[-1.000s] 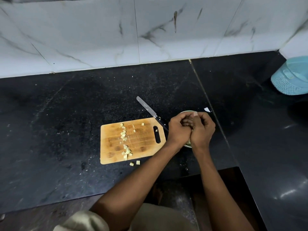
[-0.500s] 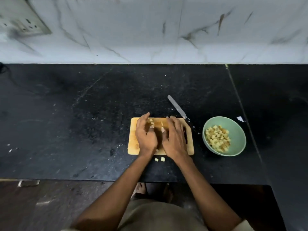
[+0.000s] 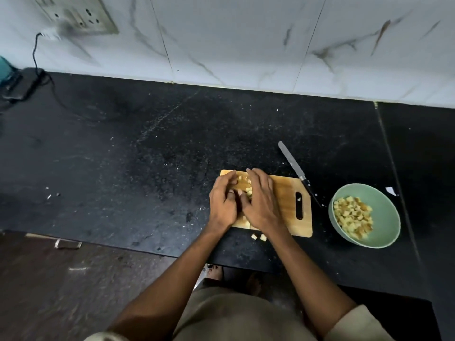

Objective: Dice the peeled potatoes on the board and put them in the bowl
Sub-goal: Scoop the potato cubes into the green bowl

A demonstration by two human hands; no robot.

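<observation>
Cupping diced potato (image 3: 245,184) on the board (image 3: 286,205), both hands (image 3: 242,201) flat-fingered; no legible writing.

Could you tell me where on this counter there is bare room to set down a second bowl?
The widest bare stretch of counter lies left of the cutting board, up to the wall. Smaller room sits behind the board, left of the knife. It is crowded between board and green bowl, where the knife handle lies, and two potato cubes sit at the near edge.
</observation>
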